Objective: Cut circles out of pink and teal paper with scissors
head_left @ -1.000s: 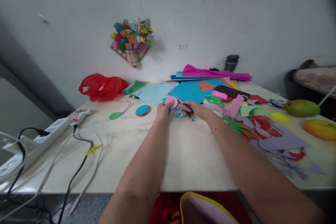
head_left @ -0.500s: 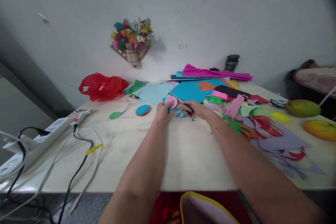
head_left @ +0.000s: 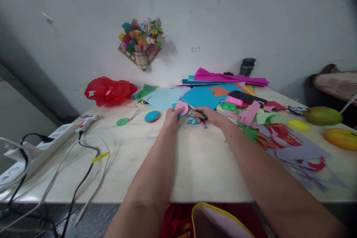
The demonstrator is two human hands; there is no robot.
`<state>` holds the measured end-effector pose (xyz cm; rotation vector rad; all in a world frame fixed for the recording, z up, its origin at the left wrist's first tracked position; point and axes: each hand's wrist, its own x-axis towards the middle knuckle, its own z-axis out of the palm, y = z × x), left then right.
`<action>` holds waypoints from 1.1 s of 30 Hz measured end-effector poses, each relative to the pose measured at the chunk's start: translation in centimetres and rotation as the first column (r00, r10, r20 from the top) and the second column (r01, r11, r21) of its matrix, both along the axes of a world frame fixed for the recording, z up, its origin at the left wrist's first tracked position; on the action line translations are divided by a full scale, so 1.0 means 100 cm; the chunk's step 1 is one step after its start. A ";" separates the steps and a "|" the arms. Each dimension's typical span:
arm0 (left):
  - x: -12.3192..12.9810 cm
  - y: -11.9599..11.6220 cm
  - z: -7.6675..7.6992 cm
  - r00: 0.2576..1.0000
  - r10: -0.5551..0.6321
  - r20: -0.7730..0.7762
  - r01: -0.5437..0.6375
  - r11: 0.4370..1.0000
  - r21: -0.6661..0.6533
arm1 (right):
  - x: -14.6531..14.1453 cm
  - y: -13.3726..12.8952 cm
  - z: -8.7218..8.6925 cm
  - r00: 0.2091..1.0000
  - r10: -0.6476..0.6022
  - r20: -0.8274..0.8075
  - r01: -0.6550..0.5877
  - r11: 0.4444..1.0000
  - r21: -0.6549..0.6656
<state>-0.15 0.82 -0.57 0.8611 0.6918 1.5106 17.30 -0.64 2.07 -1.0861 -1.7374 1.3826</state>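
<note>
Near the middle of the table, my left hand (head_left: 172, 114) pinches a pink paper circle (head_left: 182, 108) with blue paper behind it. My right hand (head_left: 206, 115) is closed round the black handles of a pair of scissors (head_left: 201, 114), whose blades point up and left beside the circle. Small blue paper scraps (head_left: 192, 121) lie beneath and between the hands. To the left rests a stack of round paper pieces with a blue one (head_left: 152, 115) on top. A green circle (head_left: 122, 121) lies further left.
Blue sheets (head_left: 205, 96) and a black phone-like object (head_left: 247, 97) lie behind the hands. Paper scraps (head_left: 298, 148) and mangoes (head_left: 322, 115) are at right. A red plastic bag (head_left: 110, 92) is at back left; a power strip (head_left: 41, 152) and cables are at left.
The whole view has shifted very slightly. Both hands, the pink circle and the scissors keep nearly the same positions.
</note>
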 end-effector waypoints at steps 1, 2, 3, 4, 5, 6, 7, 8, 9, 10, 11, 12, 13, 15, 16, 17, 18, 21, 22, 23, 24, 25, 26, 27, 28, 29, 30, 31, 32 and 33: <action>0.000 0.000 0.000 1.000 0.002 -0.002 -0.002 1.000 -0.006 | 0.000 0.000 0.000 1.000 0.003 -0.007 -0.003 1.000 -0.003; -0.001 0.000 0.000 1.000 0.004 -0.004 -0.004 1.000 -0.013 | 0.000 -0.001 0.000 1.000 0.005 -0.012 -0.005 1.000 -0.006; -0.001 0.000 0.000 1.000 0.007 -0.005 -0.007 1.000 -0.020 | 0.001 -0.001 0.001 1.000 0.006 -0.015 -0.006 1.000 -0.006; -0.002 0.000 0.000 1.000 0.006 -0.006 -0.006 1.000 -0.025 | 0.001 -0.002 0.001 1.000 0.005 -0.015 -0.005 1.000 -0.004; -0.002 0.000 0.000 1.000 0.002 -0.008 -0.002 1.000 -0.028 | 0.001 -0.002 0.002 1.000 0.005 -0.012 -0.005 1.000 -0.003; -0.002 -0.001 0.000 1.000 -0.005 -0.010 0.005 1.000 -0.028 | 0.000 -0.002 0.002 1.000 0.004 -0.009 -0.004 1.000 -0.003; -0.003 -0.001 0.000 1.000 -0.015 -0.013 0.015 1.000 -0.025 | 0.000 -0.002 0.002 1.000 0.003 -0.008 -0.003 1.000 -0.004; -0.004 -0.001 0.000 0.999 -0.028 -0.016 0.028 0.999 -0.020 | 0.000 -0.002 0.002 1.000 0.004 -0.008 -0.004 1.000 -0.007; -0.004 -0.001 0.000 0.999 -0.039 -0.019 0.039 0.999 -0.016 | 0.000 -0.002 0.002 1.000 0.006 -0.009 -0.006 1.000 -0.008; -0.005 -0.001 0.000 0.999 -0.048 -0.023 0.048 0.999 -0.010 | 0.000 -0.002 0.002 1.000 0.007 -0.011 -0.007 1.000 -0.010; -0.006 -0.001 0.000 0.998 -0.056 -0.028 0.056 0.998 -0.009 | 0.000 -0.001 0.002 1.000 0.008 -0.013 -0.009 1.000 -0.010; -0.006 -0.001 0.000 0.998 -0.057 -0.029 0.056 0.998 -0.012 | 0.000 -0.001 0.002 1.000 0.011 -0.013 -0.011 1.000 -0.007; -0.007 0.000 -0.001 0.997 -0.063 -0.032 0.063 0.998 -0.013 | 0.001 0.000 0.001 1.000 0.016 -0.014 -0.016 1.000 -0.006; -0.009 0.000 -0.001 0.997 -0.074 -0.036 0.073 0.997 -0.014 | 0.001 0.001 0.001 0.999 0.032 -0.020 -0.032 0.999 -0.007; -0.009 0.000 -0.001 0.996 -0.081 -0.037 0.080 0.997 -0.014 | 0.001 0.001 0.000 0.999 0.043 -0.024 -0.043 0.999 -0.005; -0.010 0.001 -0.001 0.996 -0.087 -0.037 0.086 0.996 -0.014 | 0.001 0.001 0.000 0.998 0.052 -0.028 -0.052 0.999 -0.002; -0.010 0.001 -0.001 0.995 -0.092 -0.036 0.092 0.996 -0.014 | 0.001 0.002 0.000 0.998 0.056 -0.032 -0.056 0.998 0.000; -0.011 0.000 -0.001 0.994 -0.100 -0.031 0.100 0.995 -0.017 | 0.001 0.002 0.000 0.997 0.059 -0.039 -0.059 0.998 -0.005; -0.011 0.000 -0.001 0.994 -0.101 -0.031 0.101 0.995 -0.016 | 0.001 0.003 0.000 0.997 0.058 -0.041 -0.059 0.998 -0.015; -0.011 0.000 -0.001 0.994 -0.101 -0.031 0.100 0.995 -0.014 | 0.001 0.003 0.000 0.998 0.057 -0.041 -0.058 0.998 -0.027; -0.011 0.000 -0.001 0.995 -0.099 -0.031 0.098 0.995 -0.013 | 0.001 0.003 0.000 0.998 0.053 -0.042 -0.054 0.998 -0.039; -0.011 0.000 -0.001 0.995 -0.097 -0.032 0.096 0.995 -0.012 | 0.001 0.003 0.000 0.998 0.048 -0.041 -0.050 0.998 -0.048; -0.011 0.000 -0.001 0.995 -0.096 -0.033 0.096 0.995 -0.011 | 0.001 0.003 0.000 0.998 0.044 -0.039 -0.046 0.997 -0.055; -0.012 0.000 -0.001 0.995 -0.096 -0.035 0.096 0.995 -0.010 | 0.001 0.002 0.000 0.998 0.043 -0.036 -0.045 0.997 -0.057; -0.012 0.000 -0.001 0.995 -0.095 -0.036 0.095 0.995 -0.010 | 0.001 0.002 0.000 0.998 0.046 -0.029 -0.048 0.997 -0.054; -0.012 0.000 -0.001 0.995 -0.095 -0.037 0.095 0.995 -0.012 | 0.001 0.001 0.000 0.999 0.049 -0.020 -0.050 0.998 -0.046; -0.012 0.000 -0.001 0.995 -0.094 -0.037 0.094 0.996 -0.013 | 0.002 0.001 0.000 0.998 0.054 -0.009 -0.055 0.998 -0.033; -0.011 0.000 -0.001 0.995 -0.092 -0.036 0.092 0.996 -0.015 | 0.002 0.000 0.000 0.998 0.058 0.001 -0.058 0.998 -0.021; -0.011 0.000 -0.001 0.995 -0.090 -0.034 0.090 0.996 -0.014 | 0.002 0.000 0.000 0.998 0.059 0.006 -0.059 0.998 -0.013; -0.011 -0.001 -0.001 0.995 -0.090 -0.033 0.090 0.996 -0.012 | 0.002 0.000 0.000 0.998 0.060 0.008 -0.060 0.998 -0.009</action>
